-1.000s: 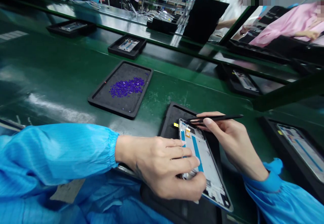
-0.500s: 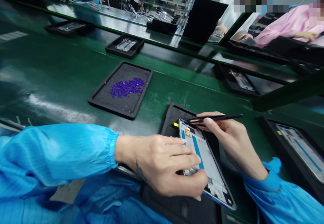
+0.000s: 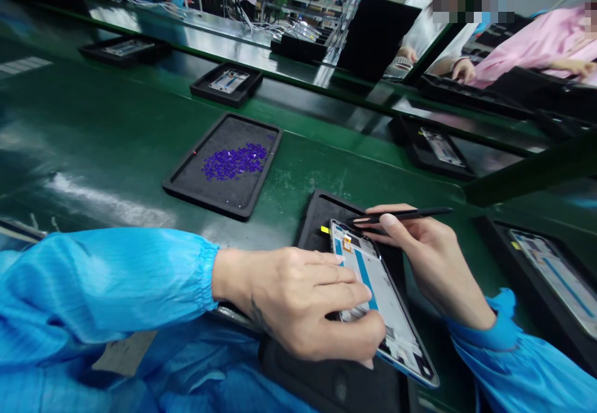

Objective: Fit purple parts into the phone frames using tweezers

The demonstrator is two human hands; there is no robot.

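At the lower middle of the frame, the left hand (image 3: 303, 307) reaches across the phone (image 3: 392, 298), its fingers bent over the open face and the thumb at the near edge, gripping it. The phone is right of the lower centre, slanted over a black tray (image 3: 321, 204), its lower end past the tray's right side; I cannot tell whether it touches the tray.

The right hand (image 3: 426, 239) has its fingers closed around the tweezers (image 3: 422, 213), their tips close to the phone's upper end. Whether they touch it or pinch anything is too small to tell.

As for progress, blue strips (image 3: 364, 270), an orange connector (image 3: 347, 244) and a yellow tab (image 3: 325, 230) are already at the phone. Work at its upper end looks to be under way, not finished. Many purple bits (image 3: 236, 161) remain in the parts tray (image 3: 181, 186) on the bench (image 3: 116, 133), left of centre. Another phone (image 3: 555, 276) lies at the right edge; whether it is finished cannot be told.
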